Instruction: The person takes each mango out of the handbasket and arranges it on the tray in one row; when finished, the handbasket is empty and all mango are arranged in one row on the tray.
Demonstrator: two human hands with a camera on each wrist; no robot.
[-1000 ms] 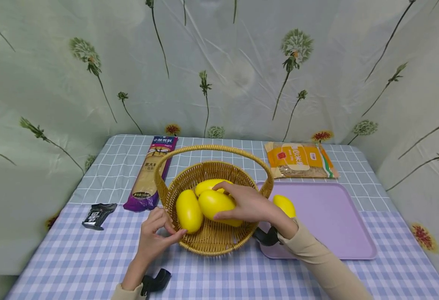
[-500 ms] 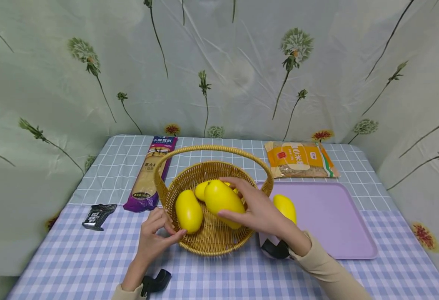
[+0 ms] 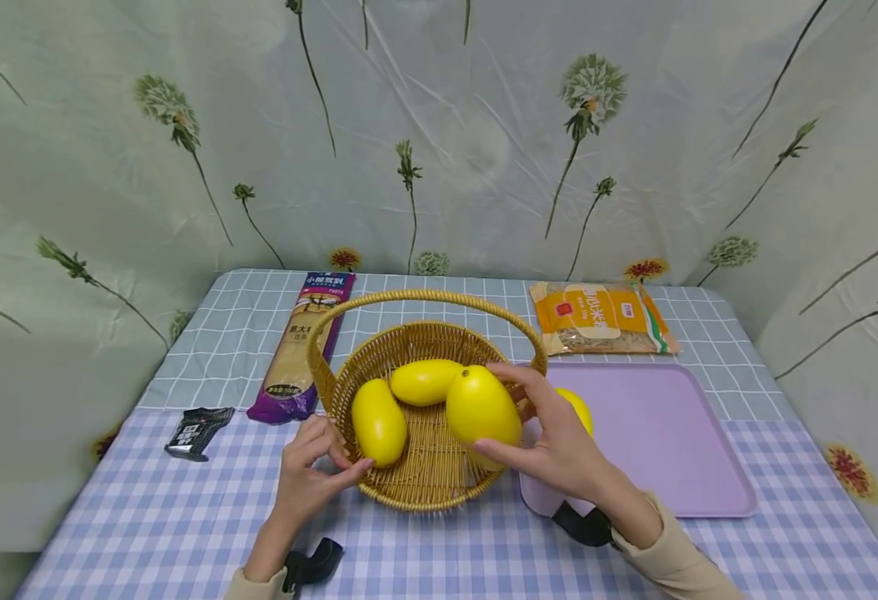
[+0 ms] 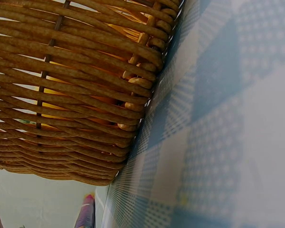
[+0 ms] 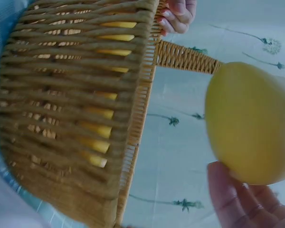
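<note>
My right hand (image 3: 559, 433) grips a yellow mango (image 3: 482, 407) between thumb and fingers, above the right side of a wicker basket (image 3: 431, 505). The right wrist view shows this mango (image 5: 251, 123) lifted clear of the basket wall (image 5: 76, 104). Two other mangoes lie inside, one at the left (image 3: 379, 423) and one at the back (image 3: 426, 382). A bit more yellow shows low under the held mango, mostly hidden. With thumb and fingers, my left hand (image 3: 315, 462) pinches the basket's rim at the front left. The left wrist view mostly holds the basket's woven side (image 4: 76, 95).
A lilac tray (image 3: 656, 450) lies at the right, with a yellow mango (image 3: 577, 410) on it, partly behind my right hand. An orange food bag (image 3: 602, 319) is behind it. A purple pasta pack (image 3: 304, 346) and a black wrapper (image 3: 197, 433) lie left. The basket's handle (image 3: 427, 295) arches overhead.
My right hand has lifted the mango from among the others and moved it right, toward the basket's right rim. The back mango is now in fuller view. My left hand stays on the rim.
</note>
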